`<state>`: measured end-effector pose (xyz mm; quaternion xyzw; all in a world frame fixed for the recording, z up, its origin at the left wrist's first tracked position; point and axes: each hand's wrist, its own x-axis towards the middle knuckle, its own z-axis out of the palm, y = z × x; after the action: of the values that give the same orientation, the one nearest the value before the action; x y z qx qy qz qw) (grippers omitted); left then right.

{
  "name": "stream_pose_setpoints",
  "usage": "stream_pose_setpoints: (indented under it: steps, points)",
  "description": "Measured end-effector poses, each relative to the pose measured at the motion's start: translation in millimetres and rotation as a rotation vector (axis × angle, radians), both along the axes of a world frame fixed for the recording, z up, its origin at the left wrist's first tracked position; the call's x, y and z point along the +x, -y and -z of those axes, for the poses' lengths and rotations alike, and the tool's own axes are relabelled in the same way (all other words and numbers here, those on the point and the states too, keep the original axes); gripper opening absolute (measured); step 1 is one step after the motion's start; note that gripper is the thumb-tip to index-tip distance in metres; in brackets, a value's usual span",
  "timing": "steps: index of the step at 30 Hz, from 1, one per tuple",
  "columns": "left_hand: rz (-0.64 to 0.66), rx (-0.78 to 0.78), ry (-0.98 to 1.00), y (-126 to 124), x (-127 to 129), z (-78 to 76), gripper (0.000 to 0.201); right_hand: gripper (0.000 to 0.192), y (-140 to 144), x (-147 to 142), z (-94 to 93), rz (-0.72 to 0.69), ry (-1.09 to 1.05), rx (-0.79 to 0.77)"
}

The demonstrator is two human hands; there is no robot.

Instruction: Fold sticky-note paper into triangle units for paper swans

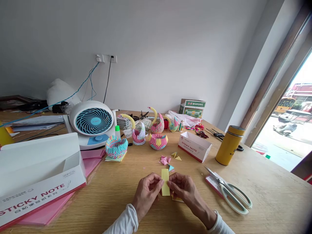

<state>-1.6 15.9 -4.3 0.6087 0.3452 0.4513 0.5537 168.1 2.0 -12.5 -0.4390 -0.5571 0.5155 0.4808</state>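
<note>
We see yellow paper strip (165, 182) upright between both hands, long axis pointing away; left hand (147, 191) fingers, right hand (183, 188) fingers pinch its side edges; equally near.

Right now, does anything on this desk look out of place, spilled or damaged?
Nothing looks spilled or broken. Both hands, left hand and right hand, pinch a yellow paper strip upright over the table. A few small folded paper pieces lie scattered beyond it, and the scissors lie open on a pad.
</note>
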Motion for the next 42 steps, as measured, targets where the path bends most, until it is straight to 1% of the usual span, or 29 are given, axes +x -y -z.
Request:
stream_pose_setpoints:
  steps: [4,8,11,14,17,23,27,30,34,37,39,42]
  points:
    - [0.029,-0.03,0.03,1,0,-2.5,0.028,0.033,0,0,1.6,-0.01,-0.049,-0.001]
    - [0.06,-0.038,0.096,0,1,0.2,0.026,0.032,2,-3,2.4,-0.02,-0.099,0.032]
    - [0.053,-0.049,0.14,-1,1,3.4,0.028,0.03,4,-4,-1.4,-0.031,-0.156,0.046]
    - [0.071,-0.077,0.167,-2,1,4.1,0.031,0.029,6,-5,-6.7,-0.033,-0.193,0.016]
    - [0.094,-0.109,0.187,-1,1,2.2,0.032,0.028,7,-5,-10.3,-0.033,-0.201,-0.027]
    - [0.049,-0.198,0.19,3,0,-5.2,0.03,0.027,11,-7,-15.8,-0.021,-0.157,-0.04]
    - [0.037,-0.312,0.262,4,0,-9.9,0.025,0.03,14,-7,-22.2,-0.046,-0.119,-0.04]
    - [0.069,-0.439,0.343,3,-2,-10.7,0.022,0.03,15,-5,-24.6,-0.086,-0.093,-0.014]
    - [0.132,-0.618,0.434,2,-4,-8.5,0.018,0.03,12,-2,-21.9,-0.133,-0.02,0.099]
    - [0.156,-0.695,0.457,2,-5,-5.4,0.017,0.029,9,0,-18.6,-0.066,0.038,0.217]
    - [0.184,-0.694,0.44,1,-4,-2.9,0.017,0.031,8,-1,-16.9,-0.02,0.062,0.245]
    - [0.215,-0.595,0.386,1,-1,0.5,0.013,0.036,7,-1,-14.4,-0.005,0.049,0.167]
